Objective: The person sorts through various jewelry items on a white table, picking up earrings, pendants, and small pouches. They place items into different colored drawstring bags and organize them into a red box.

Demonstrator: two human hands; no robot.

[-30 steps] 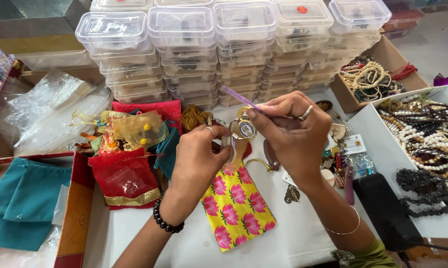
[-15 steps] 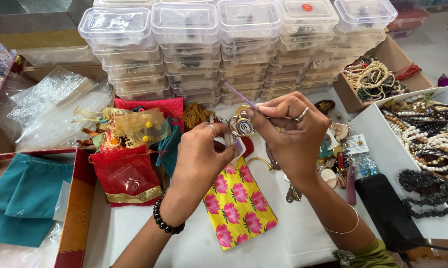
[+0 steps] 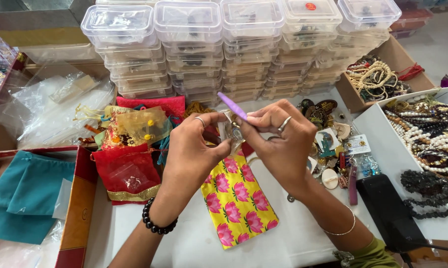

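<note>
Yellow floral pouch (image 3: 238,201) below hands, stacked plastic boxes (image 3: 234,44) behind

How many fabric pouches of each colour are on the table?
Yellow pouch with pink flowers: 1
Red pouch: 1
Teal pouch: 1
Sheer gold pouch: 1
Total: 4

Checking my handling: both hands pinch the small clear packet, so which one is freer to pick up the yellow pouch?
Probably left: it only pinches the packet, while the right hand also holds a purple stick. The pouch lies below both.
</note>
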